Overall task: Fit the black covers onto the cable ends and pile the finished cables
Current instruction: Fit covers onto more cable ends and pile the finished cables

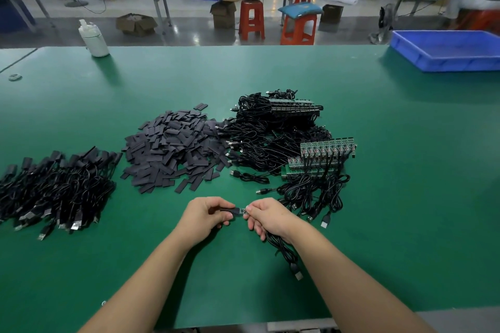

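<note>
Black cover pinched in the left hand, half slid over the small green board end of a cable gripped by the right hand, low over the green table near its front edge. Cover's long axis level, running left to right, open mouth facing right toward the board; cable trailing down from the right fist, plug lying toward the near edge. At far left, a large pile of finished cables, covers already on. In the middle, a heap of loose covers waiting. At right, a tangle of bare cables with green boards exposed. Judging by the piles, perhaps halfway through, with plenty left. Blue crate and white bottle standing at the far edge.
</note>
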Demonstrator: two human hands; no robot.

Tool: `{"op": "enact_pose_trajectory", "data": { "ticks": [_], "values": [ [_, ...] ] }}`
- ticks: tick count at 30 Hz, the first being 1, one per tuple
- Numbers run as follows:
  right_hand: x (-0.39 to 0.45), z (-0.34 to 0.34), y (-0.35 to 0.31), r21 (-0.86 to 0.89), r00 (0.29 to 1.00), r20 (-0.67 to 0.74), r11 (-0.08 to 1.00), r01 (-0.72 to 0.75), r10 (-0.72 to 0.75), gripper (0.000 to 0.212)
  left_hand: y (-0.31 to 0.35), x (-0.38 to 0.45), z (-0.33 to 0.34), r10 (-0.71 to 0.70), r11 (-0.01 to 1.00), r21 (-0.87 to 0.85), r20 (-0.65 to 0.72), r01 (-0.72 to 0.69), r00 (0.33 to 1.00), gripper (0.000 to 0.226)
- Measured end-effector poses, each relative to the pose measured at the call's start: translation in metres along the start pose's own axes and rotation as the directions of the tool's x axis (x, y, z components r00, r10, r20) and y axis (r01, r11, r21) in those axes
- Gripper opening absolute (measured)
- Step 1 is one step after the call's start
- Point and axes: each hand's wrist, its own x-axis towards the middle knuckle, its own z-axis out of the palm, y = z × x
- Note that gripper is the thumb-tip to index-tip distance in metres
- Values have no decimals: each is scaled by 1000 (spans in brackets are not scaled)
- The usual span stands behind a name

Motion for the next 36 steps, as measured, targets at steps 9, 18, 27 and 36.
{"op": "enact_pose_trajectory", "data": {
  "ticks": [9, 18, 27, 36],
  "values": [
    [-2, 2, 1, 41, 998, 48, 998, 41, -43, 27, 8, 3, 5, 160, 914, 373, 34, -161, 987, 17],
    [-1, 0, 3, 91, 992, 107, 994, 64, -74, 26, 9, -1, 13, 133, 952, 281, -32, -118, 991, 17],
    [-2, -2, 2, 184, 994, 99, 983, 26, -45, 23, 16, -2, 13, 286, 848, 469, -11, -248, 958, 17],
    [-1, 3, 4, 23, 996, 59, 997, 70, -71, 26, 12, -8, 13, 266, 891, 396, -55, -223, 963, 16]
  ]
}}
